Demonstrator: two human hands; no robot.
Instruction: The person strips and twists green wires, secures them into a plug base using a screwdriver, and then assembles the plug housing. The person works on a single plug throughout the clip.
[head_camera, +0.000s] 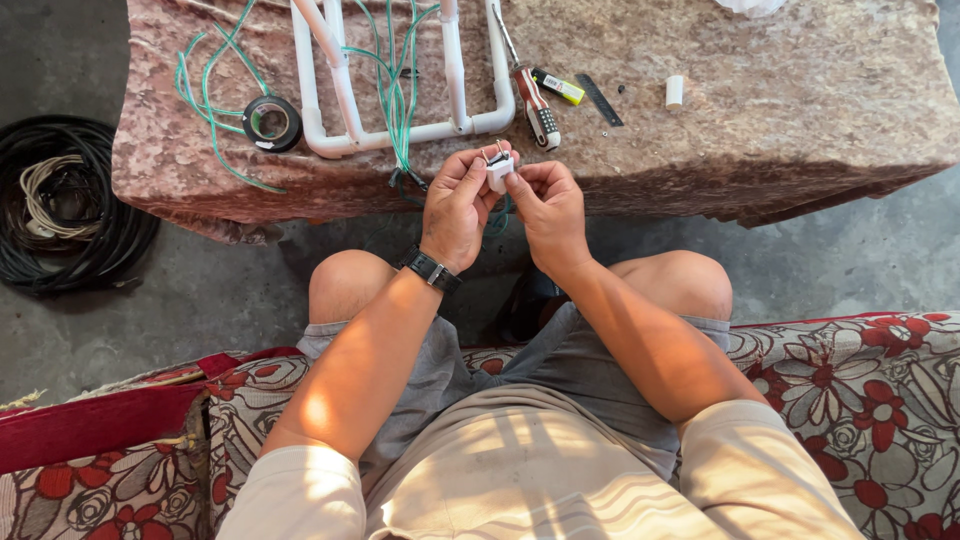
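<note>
From above, both hands, the left hand (455, 205) and the right hand (545, 205), pinched a small white fitting (499, 170) between them at the counter (780, 110) edge, seemingly to steady it, near green wires (398, 95), white pipe (345, 95), tape (271, 123) and screwdriver (535, 105); no containers showed.

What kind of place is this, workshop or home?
Likely a home or yard used for informal electrical work: a floral sofa on a bare concrete floor, a cloth-covered table with white PVC conduit, green wires and a screwdriver.
</note>
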